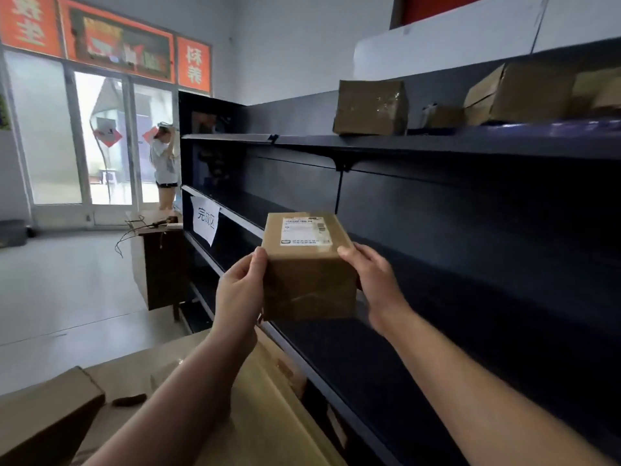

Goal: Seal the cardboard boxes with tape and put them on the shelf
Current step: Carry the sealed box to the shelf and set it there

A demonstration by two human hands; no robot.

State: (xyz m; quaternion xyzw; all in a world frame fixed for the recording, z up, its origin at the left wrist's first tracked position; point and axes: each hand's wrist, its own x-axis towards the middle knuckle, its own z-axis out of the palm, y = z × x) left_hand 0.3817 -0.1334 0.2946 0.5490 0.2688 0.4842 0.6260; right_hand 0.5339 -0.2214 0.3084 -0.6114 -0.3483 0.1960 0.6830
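I hold a small brown cardboard box [307,267] in the air in front of a dark metal shelf unit [437,203]. A white shipping label sits on the box's top face, and clear tape shines on its near side. My left hand [240,290] grips the box's left side with the thumb on the top edge. Gripping its right side is my right hand [373,280]. The box hovers level with the middle shelf board, at its front edge.
Several taped boxes [369,107] stand on the top shelf board. A paper sign [205,219] hangs from the shelf. Flat cardboard and another box [43,418] lie below my arms. A dark desk [161,260] stands at the shelf's far end, and a person [164,163] is near the glass door.
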